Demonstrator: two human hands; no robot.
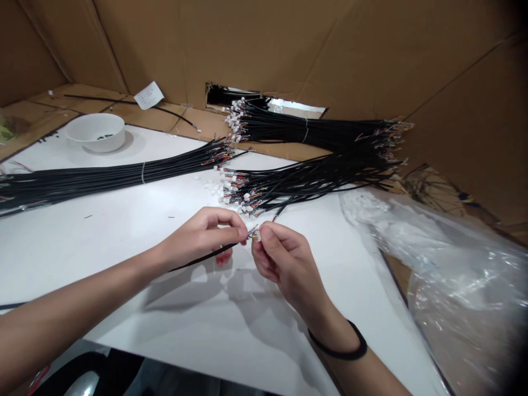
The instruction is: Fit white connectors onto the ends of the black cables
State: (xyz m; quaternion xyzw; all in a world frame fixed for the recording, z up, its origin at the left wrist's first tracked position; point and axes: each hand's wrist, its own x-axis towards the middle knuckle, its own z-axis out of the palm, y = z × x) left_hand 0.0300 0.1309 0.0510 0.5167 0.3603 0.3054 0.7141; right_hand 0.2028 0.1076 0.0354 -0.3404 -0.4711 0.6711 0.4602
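My left hand [206, 234] pinches the end of a thin black cable [198, 259] that trails back under my forearm. My right hand [280, 256], with a black band on its wrist, pinches a small white connector [256, 235] right at the cable's wire tips. Both hands meet above the white table [136, 220], fingers closed. Just beyond them lies a loose pile of black cables [305, 179] with coloured wire ends and white connectors.
A tied bundle of black cables [103, 177] lies at the left, another bundle [305, 129] at the back. A white bowl [95, 132] stands far left. A clear plastic bag [454, 269] with small white parts covers the right. Cardboard walls surround the table.
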